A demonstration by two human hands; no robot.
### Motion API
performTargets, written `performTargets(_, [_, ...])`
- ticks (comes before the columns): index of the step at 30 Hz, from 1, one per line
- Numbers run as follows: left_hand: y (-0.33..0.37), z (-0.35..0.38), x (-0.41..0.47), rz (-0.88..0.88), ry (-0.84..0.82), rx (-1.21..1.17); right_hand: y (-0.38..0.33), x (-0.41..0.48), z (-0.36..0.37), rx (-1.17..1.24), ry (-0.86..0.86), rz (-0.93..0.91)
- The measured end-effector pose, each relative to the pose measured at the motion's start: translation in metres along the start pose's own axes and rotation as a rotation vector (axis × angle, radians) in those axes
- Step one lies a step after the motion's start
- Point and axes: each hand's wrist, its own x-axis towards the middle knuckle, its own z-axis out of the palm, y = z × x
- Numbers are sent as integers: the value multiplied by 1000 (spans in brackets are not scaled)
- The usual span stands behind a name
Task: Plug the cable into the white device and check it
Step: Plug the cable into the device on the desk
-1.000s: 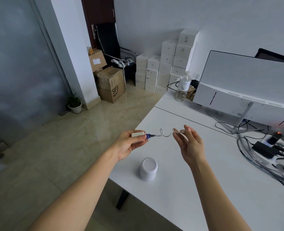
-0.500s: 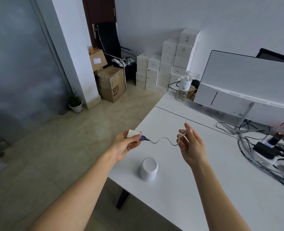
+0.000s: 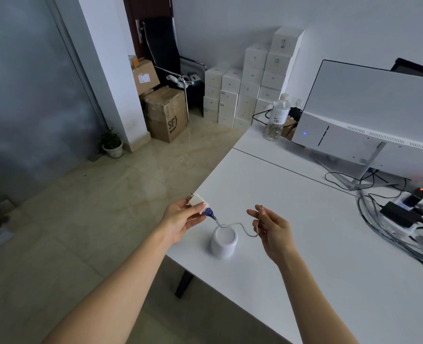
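A white cylindrical device [image 3: 224, 243] stands near the left edge of the white desk [image 3: 329, 244]. Above and left of it, my left hand [image 3: 180, 220] grips a small white plug adapter [image 3: 198, 201] with a blue connector in its end. A short white cable [image 3: 240, 225] curves from that connector over the device's top to my right hand [image 3: 271, 227], which pinches the cable's free end, its small plug pointing up. Both hands hover above the desk, apart from the device.
A white monitor [image 3: 369, 112] faces away at the back right, with a tangle of black cables and a power strip [image 3: 404, 214] beside it. A water bottle [image 3: 277, 117] stands at the desk's far edge. White and cardboard boxes sit on the floor beyond.
Both hands have dropped lower and come nearer the device. The adapter has tilted up, and the cable now sags over the device's top.
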Motion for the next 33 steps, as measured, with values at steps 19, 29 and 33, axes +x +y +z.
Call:
performTargets(19, [-70, -43, 23, -145, 205, 77, 103, -8, -9, -243, 241, 155])
performTargets(29, [-108, -52, 55, -168, 396, 217, 144, 9, -13, -343, 353, 195])
performTargets(33, [-114, -50, 63, -144, 435, 269, 157, 15, -14, -435, 409, 227])
